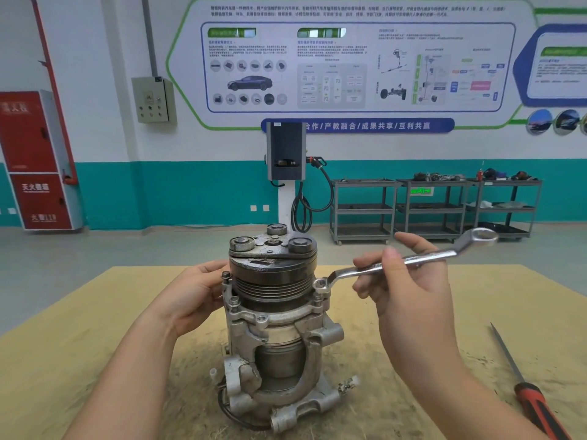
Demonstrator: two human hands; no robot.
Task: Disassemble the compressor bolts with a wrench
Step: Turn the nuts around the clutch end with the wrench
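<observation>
1. Nearest me, my two forearms are coming in from the bottom edge, one on each side of the compressor [273, 331], which is standing upright on the tan board tabletop [95, 344], about mid-board, near the front.
2. Low right, a red-and-black-handled file [521, 382] is lying on the board, well apart from the compressor, handle running off the bottom edge. Bare board is sitting between it and my right arm.
3. Left of the compressor the board is showing bare out to its left edge; same on the right past my wrist, out to the far right corner.
4. My left hand [190, 296] is cupping the compressor's left side, fingers curled open around the housing just below the pulley [273, 274], touching it near two upright bolts [226, 276].
5. My right hand [409, 281] is pinching the wrench [409, 260] mid-shaft between thumb and fingers, other fingers loosely spread.
6. The wrench's near ring end is sitting over the bolt [320, 285] at the compressor's right flange; the shaft is angling up and right, and the free ring end is hanging in open air past the board's far edge.
7. Beyond the board, bare grey floor [95, 249] is running to the wall.
8. Far back: a charging post [286, 154] dead centre, shelf carts [435, 208] to the right, a red fire cabinet [35, 160] to the left.
</observation>
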